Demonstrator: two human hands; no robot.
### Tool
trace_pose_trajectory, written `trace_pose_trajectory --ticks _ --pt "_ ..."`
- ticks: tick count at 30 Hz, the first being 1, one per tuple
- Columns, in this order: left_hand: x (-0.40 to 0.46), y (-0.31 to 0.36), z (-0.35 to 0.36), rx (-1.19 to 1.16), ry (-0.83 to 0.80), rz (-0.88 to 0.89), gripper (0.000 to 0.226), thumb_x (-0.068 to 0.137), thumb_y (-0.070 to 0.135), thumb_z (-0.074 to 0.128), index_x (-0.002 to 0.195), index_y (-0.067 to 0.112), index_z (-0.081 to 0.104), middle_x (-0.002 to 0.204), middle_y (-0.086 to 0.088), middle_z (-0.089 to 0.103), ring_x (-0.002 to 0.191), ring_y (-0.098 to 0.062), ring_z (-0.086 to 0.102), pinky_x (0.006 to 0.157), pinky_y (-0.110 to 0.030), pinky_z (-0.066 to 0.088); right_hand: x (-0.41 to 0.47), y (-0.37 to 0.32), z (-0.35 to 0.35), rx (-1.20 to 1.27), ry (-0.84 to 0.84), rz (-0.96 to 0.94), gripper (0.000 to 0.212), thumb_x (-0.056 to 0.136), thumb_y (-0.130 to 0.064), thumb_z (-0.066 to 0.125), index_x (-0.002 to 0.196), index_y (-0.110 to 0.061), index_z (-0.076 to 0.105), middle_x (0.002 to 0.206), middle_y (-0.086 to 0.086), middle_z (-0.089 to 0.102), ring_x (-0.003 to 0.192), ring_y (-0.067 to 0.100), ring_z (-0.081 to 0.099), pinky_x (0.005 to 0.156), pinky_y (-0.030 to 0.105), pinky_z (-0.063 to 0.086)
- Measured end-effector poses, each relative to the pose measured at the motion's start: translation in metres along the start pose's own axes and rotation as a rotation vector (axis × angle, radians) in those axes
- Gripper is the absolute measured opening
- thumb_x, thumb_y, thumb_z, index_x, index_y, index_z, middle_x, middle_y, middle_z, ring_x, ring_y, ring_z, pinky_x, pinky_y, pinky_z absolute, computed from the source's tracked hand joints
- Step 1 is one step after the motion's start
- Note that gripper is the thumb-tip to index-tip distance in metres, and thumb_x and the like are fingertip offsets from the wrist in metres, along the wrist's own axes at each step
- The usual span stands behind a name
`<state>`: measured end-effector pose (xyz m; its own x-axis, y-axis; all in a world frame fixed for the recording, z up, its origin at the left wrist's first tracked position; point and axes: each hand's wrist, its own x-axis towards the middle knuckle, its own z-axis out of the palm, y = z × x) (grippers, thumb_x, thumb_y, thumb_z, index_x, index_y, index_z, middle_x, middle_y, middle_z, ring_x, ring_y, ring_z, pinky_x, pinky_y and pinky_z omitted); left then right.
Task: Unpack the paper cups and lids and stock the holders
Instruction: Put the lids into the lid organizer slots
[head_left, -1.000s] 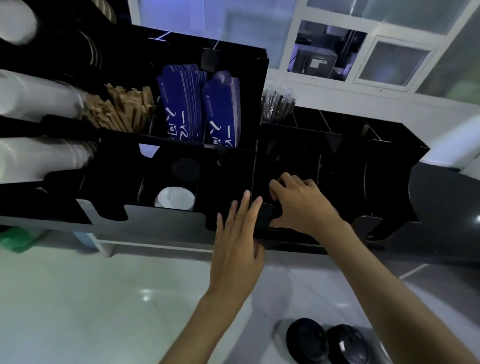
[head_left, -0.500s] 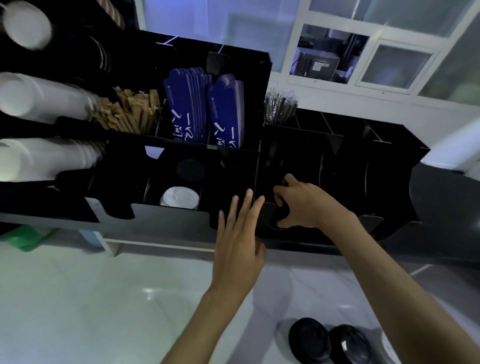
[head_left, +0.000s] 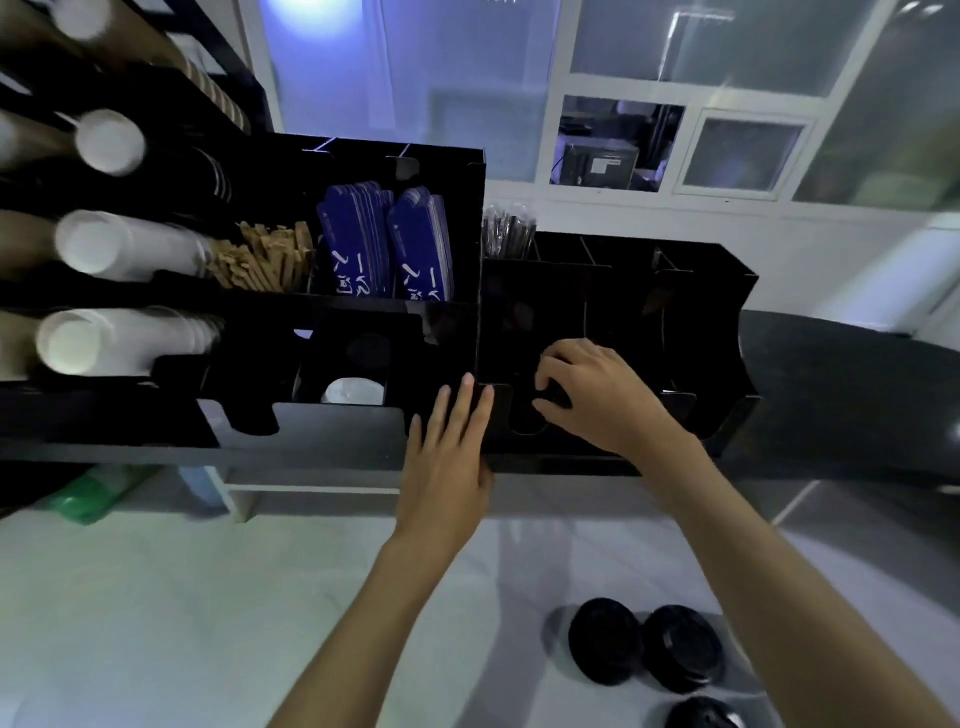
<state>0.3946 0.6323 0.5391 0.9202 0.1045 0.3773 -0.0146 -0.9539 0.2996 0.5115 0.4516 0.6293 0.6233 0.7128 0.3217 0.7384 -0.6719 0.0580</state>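
At the black lid holder (head_left: 613, 322), the right hand (head_left: 597, 395) curls around a dark lid, seating it in the front compartment; the left hand (head_left: 452, 457) rests flat, fingers straight, on the holder's front. Next step, probably: fetch the spare black lids (head_left: 644, 647) below.

— Where's the left hand (head_left: 447, 462)?
— Reaching far forward, palm down, fingers straight and together, forearm bare.
— And the right hand (head_left: 597, 397)?
— Just right of it, a little farther, fingers curled downward, thumb tucked; what it grips is unclear.
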Motion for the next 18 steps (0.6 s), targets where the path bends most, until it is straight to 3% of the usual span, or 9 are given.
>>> trace_pose_trajectory --ticks 3,6,9,11,14,16,18 --pt "-0.021 0.005 -0.002 0.059 -0.023 0.041 0.081 0.103 0.017 0.052 0.167 0.025 0.005 0.175 0.001 -0.010 0.161 -0.021 -0.012 0.131 -0.050 0.003 -0.047 -0.003 -0.006 0.157 0.207 0.083 0.015 0.095 -0.029 0.069 0.107 -0.019 0.068 0.122 -0.003 0.064 0.118 0.021 0.058 0.097 0.039 0.050" --pt "-0.049 0.010 0.006 0.077 -0.028 0.074 0.069 0.099 0.019 0.059 0.163 0.021 0.032 0.174 -0.003 0.014 0.161 -0.024 0.010 0.129 -0.050 0.012 -0.099 -0.006 0.006 0.276 0.222 0.211 0.007 0.096 -0.022 0.068 0.102 -0.020 0.067 0.107 -0.007 0.064 0.094 0.014 0.060 0.080 0.032 0.053" --pt "-0.079 0.012 0.020 0.114 -0.081 0.087 0.056 0.089 0.020 0.074 0.143 0.018 0.060 0.165 -0.008 0.039 0.155 -0.028 0.034 0.123 -0.052 0.030 -0.144 -0.003 0.048 0.412 -0.040 0.360 0.006 0.097 -0.024 0.065 0.093 -0.028 0.063 0.090 -0.012 0.065 0.081 0.014 0.064 0.075 0.041 0.057" --pt "-0.098 0.010 0.026 0.113 -0.112 0.070 0.053 0.080 0.019 0.082 0.131 0.018 0.068 0.156 -0.009 0.052 0.148 -0.029 0.045 0.117 -0.053 0.040 -0.166 -0.003 0.083 0.457 -0.228 0.389 0.008 0.098 -0.032 0.067 0.105 -0.030 0.065 0.107 -0.011 0.067 0.103 0.015 0.067 0.088 0.036 0.056" --pt "-0.130 0.006 0.036 0.108 -0.192 0.022 0.053 0.076 0.021 0.087 0.126 0.020 0.072 0.147 -0.008 0.061 0.140 -0.030 0.055 0.112 -0.053 0.044 -0.189 -0.014 0.130 0.490 -0.519 0.447 0.052 0.094 -0.044 0.072 0.141 -0.032 0.053 0.151 -0.003 0.043 0.141 0.022 0.040 0.112 0.039 0.042" --pt "-0.149 0.003 0.042 0.141 -0.264 -0.007 0.053 0.071 0.022 0.090 0.122 0.022 0.075 0.140 -0.007 0.067 0.132 -0.030 0.062 0.105 -0.052 0.051 -0.201 -0.023 0.156 0.456 -0.710 0.470 0.070 0.089 -0.047 0.074 0.150 -0.033 0.042 0.162 0.000 0.025 0.149 0.029 0.026 0.115 0.048 0.039" --pt "-0.165 0.000 0.045 0.114 -0.303 -0.029 0.054 0.069 0.022 0.092 0.120 0.023 0.075 0.134 -0.005 0.070 0.124 -0.029 0.068 0.098 -0.051 0.057 -0.211 -0.030 0.178 0.301 -0.805 0.430 0.073 0.087 -0.048 0.072 0.150 -0.032 0.039 0.158 0.002 0.026 0.147 0.033 0.028 0.110 0.050 0.043"
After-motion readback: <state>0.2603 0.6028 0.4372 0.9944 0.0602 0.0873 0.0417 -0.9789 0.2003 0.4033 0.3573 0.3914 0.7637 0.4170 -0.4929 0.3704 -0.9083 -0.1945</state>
